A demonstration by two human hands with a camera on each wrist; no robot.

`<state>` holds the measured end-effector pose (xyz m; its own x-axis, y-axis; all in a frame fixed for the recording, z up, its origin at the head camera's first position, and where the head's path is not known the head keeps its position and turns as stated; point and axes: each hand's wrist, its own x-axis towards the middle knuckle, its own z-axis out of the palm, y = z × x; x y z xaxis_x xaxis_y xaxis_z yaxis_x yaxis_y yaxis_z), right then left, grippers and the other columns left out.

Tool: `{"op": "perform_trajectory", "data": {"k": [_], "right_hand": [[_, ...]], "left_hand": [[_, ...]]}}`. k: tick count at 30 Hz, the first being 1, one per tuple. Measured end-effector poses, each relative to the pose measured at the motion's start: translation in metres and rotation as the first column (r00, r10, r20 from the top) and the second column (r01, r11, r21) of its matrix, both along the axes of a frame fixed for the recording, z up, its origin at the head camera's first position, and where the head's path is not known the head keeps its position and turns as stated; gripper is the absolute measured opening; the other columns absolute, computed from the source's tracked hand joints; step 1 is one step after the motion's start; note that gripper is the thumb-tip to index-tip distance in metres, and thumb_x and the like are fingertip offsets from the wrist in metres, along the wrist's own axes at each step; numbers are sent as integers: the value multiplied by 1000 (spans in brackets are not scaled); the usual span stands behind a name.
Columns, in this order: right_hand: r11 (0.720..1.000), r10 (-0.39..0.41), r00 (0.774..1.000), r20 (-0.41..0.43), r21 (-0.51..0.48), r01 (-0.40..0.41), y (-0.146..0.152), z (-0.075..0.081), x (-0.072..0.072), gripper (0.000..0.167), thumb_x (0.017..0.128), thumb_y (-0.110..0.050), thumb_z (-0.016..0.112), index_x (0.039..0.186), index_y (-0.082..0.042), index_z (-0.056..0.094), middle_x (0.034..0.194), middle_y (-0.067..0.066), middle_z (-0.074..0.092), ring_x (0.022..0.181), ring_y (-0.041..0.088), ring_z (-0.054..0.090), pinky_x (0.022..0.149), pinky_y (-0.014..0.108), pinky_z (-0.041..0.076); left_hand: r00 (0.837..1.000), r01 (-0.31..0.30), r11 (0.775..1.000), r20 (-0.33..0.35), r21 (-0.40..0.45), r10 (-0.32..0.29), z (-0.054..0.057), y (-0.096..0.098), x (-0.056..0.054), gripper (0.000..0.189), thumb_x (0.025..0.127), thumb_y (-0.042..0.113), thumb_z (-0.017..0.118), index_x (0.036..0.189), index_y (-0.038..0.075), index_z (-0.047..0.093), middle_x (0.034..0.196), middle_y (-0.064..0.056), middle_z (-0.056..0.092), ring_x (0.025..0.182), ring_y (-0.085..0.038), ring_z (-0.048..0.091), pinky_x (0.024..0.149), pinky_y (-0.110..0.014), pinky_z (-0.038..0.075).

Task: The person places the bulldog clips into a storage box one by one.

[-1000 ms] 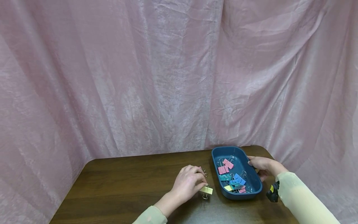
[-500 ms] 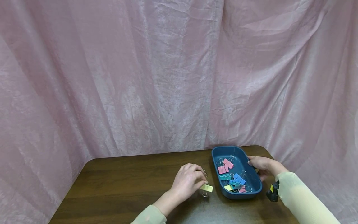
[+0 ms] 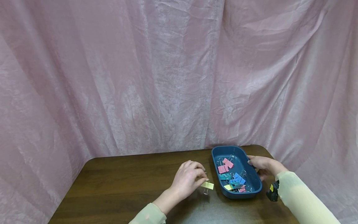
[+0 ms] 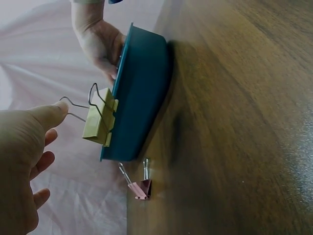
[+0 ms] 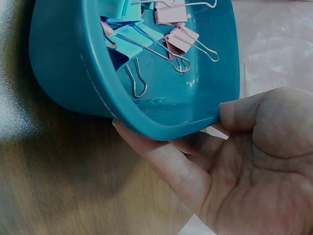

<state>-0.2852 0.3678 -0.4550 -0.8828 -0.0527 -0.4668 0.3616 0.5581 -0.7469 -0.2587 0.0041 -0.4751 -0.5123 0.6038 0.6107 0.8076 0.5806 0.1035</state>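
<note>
My left hand (image 3: 188,179) pinches a yellow binder clip (image 4: 99,117) by one wire handle, holding it above the table just left of a blue tray (image 3: 255,180). With the thumb at its rim and fingers under its outer side, my right hand (image 5: 264,156) grips the tray's right edge. Inside the tray lie pink binder clips (image 3: 223,169), a blue binder clip (image 3: 239,178), teal binder clips (image 5: 132,41) and a yellow one (image 3: 228,187). A loose pink binder clip (image 4: 140,188) sits on the table, mostly hidden behind my left hand in the head view.
The brown wooden table (image 3: 120,183) stretches to the left of the tray. A pink curtain (image 3: 167,77) hangs right behind the table's far edge. On the right wrist sits a small black device (image 3: 272,191).
My left hand has lifted slightly away from the table's front edge, raising the yellow binder clip a little. The right hand and the tray stay in place.
</note>
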Motion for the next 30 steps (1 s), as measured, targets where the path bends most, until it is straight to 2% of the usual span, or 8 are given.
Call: {"op": "perform_trajectory", "data": {"k": [10, 30], "right_hand": [[1000, 6, 1000, -1, 3, -6, 1, 0, 0, 59, 110, -15, 34, 163, -8, 9, 142, 42, 36, 83, 40, 70, 69, 51, 61], [1000, 1, 1000, -7, -10, -1, -3, 3, 3, 59, 110, -15, 35, 163, -7, 10, 143, 42, 37, 85, 42, 70, 68, 53, 60]], "left_hand": [[999, -1, 1000, -41, 13, 2, 11, 4, -2, 7, 85, 36, 84, 85, 33, 79, 108, 14, 66, 107, -10, 59, 101, -38, 46], [998, -3, 999, -59, 34, 5, 33, 15, -8, 7, 86, 38, 84, 87, 33, 80, 108, 14, 66, 108, -11, 59, 101, -35, 45]]}}
